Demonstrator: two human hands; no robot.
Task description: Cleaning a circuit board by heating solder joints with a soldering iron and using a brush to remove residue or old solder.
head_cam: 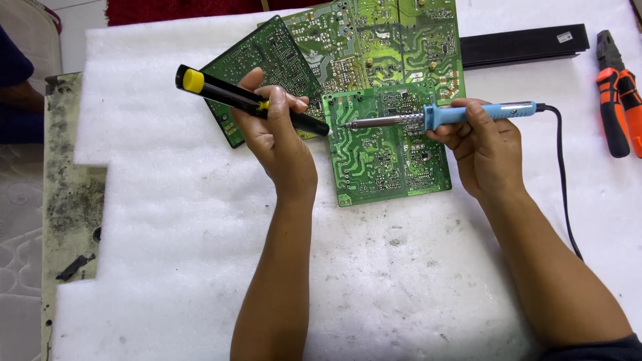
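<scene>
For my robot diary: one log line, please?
left hand: holds black-yellow tool | right hand: holds blue soldering iron | tip on circuit board

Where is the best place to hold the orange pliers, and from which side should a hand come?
Grip the orange pliers around both handles, from above. They lie flat on the white foam sheet, jaws pointing away, handles toward the person and nothing close beside them.

L hand [277, 134] fingers curled in grip, R hand [485, 144] likewise, forearms converging
</scene>
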